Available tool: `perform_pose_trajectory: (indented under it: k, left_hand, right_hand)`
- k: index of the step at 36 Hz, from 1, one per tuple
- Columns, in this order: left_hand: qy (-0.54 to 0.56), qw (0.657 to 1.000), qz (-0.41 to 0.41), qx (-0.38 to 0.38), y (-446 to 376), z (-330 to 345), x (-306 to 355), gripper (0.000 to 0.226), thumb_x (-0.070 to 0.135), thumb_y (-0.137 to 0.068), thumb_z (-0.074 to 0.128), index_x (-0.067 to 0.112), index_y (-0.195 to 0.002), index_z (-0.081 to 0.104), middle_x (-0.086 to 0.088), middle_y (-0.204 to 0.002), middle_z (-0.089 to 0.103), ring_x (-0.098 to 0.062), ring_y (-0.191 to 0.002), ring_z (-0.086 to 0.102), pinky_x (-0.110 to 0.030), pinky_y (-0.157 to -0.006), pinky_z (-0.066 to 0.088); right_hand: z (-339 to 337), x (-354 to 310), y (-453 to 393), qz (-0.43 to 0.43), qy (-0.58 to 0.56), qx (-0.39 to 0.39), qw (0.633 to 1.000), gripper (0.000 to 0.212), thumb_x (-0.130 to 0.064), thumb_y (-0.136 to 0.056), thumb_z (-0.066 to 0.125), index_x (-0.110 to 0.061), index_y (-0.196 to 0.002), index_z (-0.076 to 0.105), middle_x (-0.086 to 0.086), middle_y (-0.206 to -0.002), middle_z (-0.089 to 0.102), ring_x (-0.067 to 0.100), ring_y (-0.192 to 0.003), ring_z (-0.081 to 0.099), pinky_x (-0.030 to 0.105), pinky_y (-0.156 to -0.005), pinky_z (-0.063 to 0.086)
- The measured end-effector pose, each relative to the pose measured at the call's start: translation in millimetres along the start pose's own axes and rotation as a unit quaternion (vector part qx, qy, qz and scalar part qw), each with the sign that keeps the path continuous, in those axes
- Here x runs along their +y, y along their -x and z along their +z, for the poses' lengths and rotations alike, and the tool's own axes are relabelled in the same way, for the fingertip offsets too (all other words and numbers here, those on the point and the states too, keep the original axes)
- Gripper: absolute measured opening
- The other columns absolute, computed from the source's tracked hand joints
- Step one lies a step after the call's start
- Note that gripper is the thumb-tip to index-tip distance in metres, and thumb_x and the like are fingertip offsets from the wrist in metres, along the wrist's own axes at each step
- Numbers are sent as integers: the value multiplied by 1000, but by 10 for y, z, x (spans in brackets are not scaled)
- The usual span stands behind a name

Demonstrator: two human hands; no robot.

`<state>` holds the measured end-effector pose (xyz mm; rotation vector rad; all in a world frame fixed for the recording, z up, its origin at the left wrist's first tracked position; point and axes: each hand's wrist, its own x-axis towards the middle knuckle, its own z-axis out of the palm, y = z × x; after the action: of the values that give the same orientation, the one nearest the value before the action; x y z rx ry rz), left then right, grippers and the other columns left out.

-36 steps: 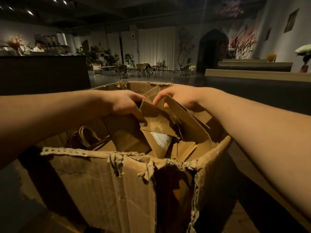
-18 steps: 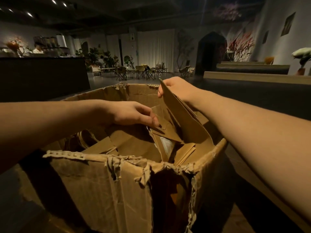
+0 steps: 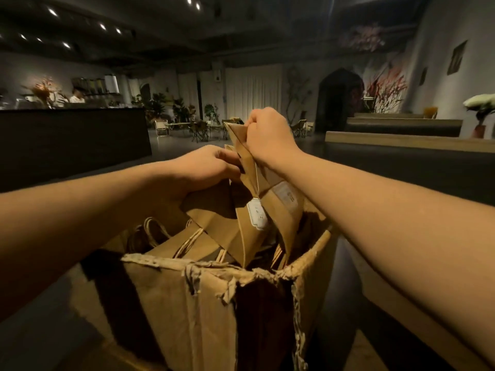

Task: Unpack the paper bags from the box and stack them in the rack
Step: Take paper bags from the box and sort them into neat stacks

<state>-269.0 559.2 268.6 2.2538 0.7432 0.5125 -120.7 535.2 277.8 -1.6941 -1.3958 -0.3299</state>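
A torn brown cardboard box stands open right in front of me. Both hands hold a bundle of flat brown paper bags with white labels, raised partly above the box rim. My right hand grips the bundle's top edge. My left hand grips the bags lower down on their left side. More paper bags with twisted handles lie inside the box. No rack is in view.
A dark counter runs along the left, with a person behind it. Long wooden benches stand at the right. Chairs and small tables fill the far middle of the dim room.
Both hands have lifted the bundle of bags up from deep in the box to above its rim. The left hand went from touching the bags to gripping them.
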Motion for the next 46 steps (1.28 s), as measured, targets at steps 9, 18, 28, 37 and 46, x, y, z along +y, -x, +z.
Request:
perform_pose_trajectory:
  k: [9, 18, 28, 37, 46]
  left_hand:
    - [141, 990, 8, 1, 584, 18, 379, 30, 46, -87, 59, 35, -115, 60, 20, -107, 67, -5, -101, 64, -24, -98, 44]
    - [110, 979, 21, 168, 945, 20, 704, 27, 1, -99, 54, 27, -100, 62, 12, -93, 66, -9, -93, 64, -27, -85, 53]
    - [259, 927, 82, 258, 1272, -36, 1553, 18, 5, -98, 59, 22, -94, 63, -1, -95, 71, -18, -91, 69, -27, -65, 54]
    - [361, 919, 40, 156, 1257, 1094, 1701, 15, -1, -95, 58, 12, -99, 63, 1, -75, 69, -11, -67, 65, -23, -56, 49]
    - [390, 917, -89, -3, 1098, 2483, 842, 24, 1, -92, 60, 4, -115, 67, -16, -105, 75, -32, -99, 71, -45, -92, 54]
  right_hand:
    - [-638, -458, 18, -14, -23, 78, 997, 21, -16, -103, 49, -12, -103, 69, 5, -106, 63, 14, -95, 59, 24, -79, 53]
    - [-1425, -772, 329, -80, -112, 20, 990, 32, -10, -98, 55, -24, -126, 52, 1, -131, 46, 13, -101, 56, 13, -68, 47]
    - [-2233, -120, 1122, 118, -10, -90, 989, 57, -37, -98, 60, -17, -148, 40, 9, -147, 49, 25, -126, 53, 33, -95, 44]
    - [-2605, 788, 2194, 338, -235, -48, 910, 50, -49, -97, 57, -17, -135, 54, 4, -120, 64, 24, -108, 62, 41, -85, 52]
    - [-2988, 1753, 3157, 435, -325, -30, 839, 21, -29, -96, 64, -22, -115, 67, 10, -115, 70, 26, -104, 66, 41, -78, 54]
